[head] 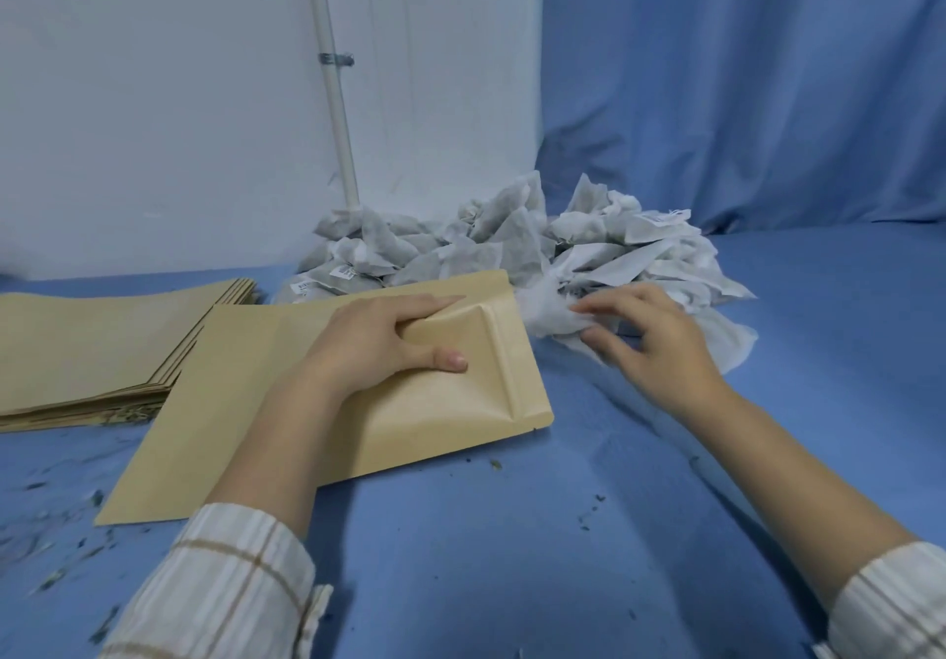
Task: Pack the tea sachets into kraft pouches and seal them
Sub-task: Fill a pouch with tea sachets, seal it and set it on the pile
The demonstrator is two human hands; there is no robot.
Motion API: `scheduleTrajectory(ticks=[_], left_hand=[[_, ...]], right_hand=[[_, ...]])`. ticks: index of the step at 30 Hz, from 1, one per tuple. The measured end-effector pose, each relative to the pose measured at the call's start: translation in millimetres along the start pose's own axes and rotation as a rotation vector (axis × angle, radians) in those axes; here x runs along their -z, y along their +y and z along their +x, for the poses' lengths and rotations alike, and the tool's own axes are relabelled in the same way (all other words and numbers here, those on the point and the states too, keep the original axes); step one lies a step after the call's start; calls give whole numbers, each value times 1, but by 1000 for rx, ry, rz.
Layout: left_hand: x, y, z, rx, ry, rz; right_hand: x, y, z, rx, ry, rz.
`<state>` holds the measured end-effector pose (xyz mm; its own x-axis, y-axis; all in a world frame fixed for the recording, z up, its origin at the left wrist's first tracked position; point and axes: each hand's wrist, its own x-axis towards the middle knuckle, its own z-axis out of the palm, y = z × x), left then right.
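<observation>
A kraft pouch [286, 402] lies flat on the blue cloth, its zip mouth pointing right. My left hand [379, 341] grips the upper layer near that mouth, fingers curled inside and thumb on top, so the mouth gapes. Just right of the mouth, my right hand [645, 336] pinches a white tea sachet [547, 313] at the front of the sachet pile [512, 244]. The sachet looks blurred.
A stack of flat kraft pouches [92, 346] lies at the left. A white pole [335, 95] stands behind the pile against a white wall. Blue curtain [742, 85] hangs at the back right. Loose tea crumbs [66, 505] dot the cloth at the front left.
</observation>
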<state>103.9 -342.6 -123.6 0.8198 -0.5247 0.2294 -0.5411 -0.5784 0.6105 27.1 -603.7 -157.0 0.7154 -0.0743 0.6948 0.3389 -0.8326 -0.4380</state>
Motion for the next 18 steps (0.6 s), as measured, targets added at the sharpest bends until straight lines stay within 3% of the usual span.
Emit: scheduleTrajectory(ticks=[3, 5, 8, 9, 12, 14, 15, 18], left_hand=[[2, 5, -1, -34, -27, -72], [-1, 13, 0, -65, -71, -107], [-5, 23, 2, -120, -124, -120], [-6, 24, 2, -137, -133, -118], [-8, 21, 3, -129, -120, -111], [-11, 20, 3, -113, -86, -63], [-12, 20, 3, -104, -58, -40], [-13, 19, 4, -83, 62, 30]], right_hand=[[-5, -17, 1, 215, -79, 40], [-15, -30, 2, 244, -79, 72], [-25, -51, 6, -184, -33, 420], [-26, -54, 7, -285, -90, 421], [-23, -54, 4, -446, -500, 416], [-20, -51, 0, -378, -611, 409], [-21, -46, -1, -296, -527, 328], [-17, -25, 1, -5, 9, -181]])
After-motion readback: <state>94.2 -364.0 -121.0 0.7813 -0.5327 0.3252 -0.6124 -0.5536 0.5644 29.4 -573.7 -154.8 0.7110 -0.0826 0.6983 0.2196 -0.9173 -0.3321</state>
